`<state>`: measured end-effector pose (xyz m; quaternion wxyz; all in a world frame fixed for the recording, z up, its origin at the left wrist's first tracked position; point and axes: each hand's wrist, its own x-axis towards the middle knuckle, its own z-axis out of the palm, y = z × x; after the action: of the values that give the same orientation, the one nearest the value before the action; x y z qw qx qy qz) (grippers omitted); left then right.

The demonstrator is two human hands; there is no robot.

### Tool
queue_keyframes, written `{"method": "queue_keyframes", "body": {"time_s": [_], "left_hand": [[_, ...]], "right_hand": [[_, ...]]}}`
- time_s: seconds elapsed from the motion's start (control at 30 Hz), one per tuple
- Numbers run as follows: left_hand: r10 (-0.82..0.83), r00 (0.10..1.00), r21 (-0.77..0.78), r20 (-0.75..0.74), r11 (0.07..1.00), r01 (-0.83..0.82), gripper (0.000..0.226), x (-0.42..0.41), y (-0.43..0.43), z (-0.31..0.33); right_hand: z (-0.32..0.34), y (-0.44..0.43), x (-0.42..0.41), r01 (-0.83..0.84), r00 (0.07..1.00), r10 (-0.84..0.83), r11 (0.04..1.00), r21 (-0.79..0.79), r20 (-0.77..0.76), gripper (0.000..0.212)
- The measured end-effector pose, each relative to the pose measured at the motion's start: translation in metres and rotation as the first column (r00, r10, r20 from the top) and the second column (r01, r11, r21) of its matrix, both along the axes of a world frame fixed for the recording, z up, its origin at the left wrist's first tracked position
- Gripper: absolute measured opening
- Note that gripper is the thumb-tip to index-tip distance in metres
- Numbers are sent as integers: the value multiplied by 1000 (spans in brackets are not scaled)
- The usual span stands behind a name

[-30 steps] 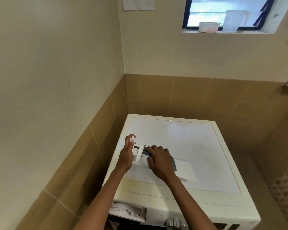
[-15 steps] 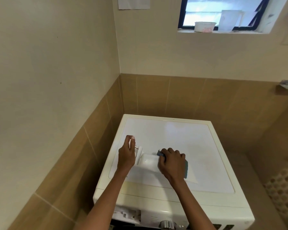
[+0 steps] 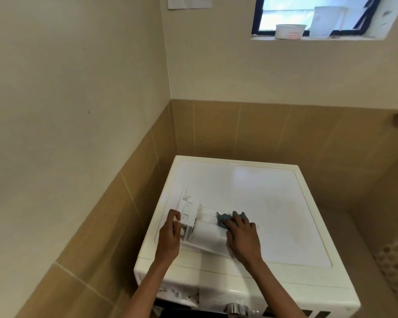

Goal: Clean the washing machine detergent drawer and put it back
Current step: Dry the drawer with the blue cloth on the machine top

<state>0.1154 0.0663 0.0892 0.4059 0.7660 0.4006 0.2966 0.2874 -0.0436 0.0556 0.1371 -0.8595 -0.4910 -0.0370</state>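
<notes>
Your left hand (image 3: 169, 235) grips the boxy white plastic drawer (image 3: 208, 236); your right hand (image 3: 241, 237) presses a crumpled blue cloth (image 3: 223, 219) onto it, atop the glossy washing machine (image 3: 262, 198) beside tan tiles (image 3: 216, 125).

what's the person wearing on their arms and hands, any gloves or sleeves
Nothing worn that shows: the left hand and right hand have no gloves, rings or watch, and no sleeve reaches into view above either wrist.

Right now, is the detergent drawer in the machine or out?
Out. The detergent drawer lies atop the washing machine, left hand gripping its end, right hand pressing a cloth on it.
</notes>
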Motion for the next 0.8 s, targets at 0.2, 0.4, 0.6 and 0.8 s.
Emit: {"method": "queue_keyframes", "body": {"time_s": [0.2, 0.4, 0.6, 0.8], "left_hand": [[-37, 998, -50, -44, 998, 35, 22, -3, 6, -6], [-79, 985, -87, -155, 994, 67, 36, -5, 5, 19], [-9, 915, -27, -403, 1000, -2, 31, 5, 21, 11], [19, 864, -62, -504, 996, -58, 43, 33, 37, 23]], "right_hand": [[4, 24, -27, -76, 997, 76, 995, 68, -1, 52], [-4, 18, -21, -197, 980, 191, 971, 137, 53, 39], [-15, -3, -6, 158, 986, -140, 953, 258, -88, 32], [-18, 7, -8, 10, 999, -21, 949, 316, 32, 34]]}}
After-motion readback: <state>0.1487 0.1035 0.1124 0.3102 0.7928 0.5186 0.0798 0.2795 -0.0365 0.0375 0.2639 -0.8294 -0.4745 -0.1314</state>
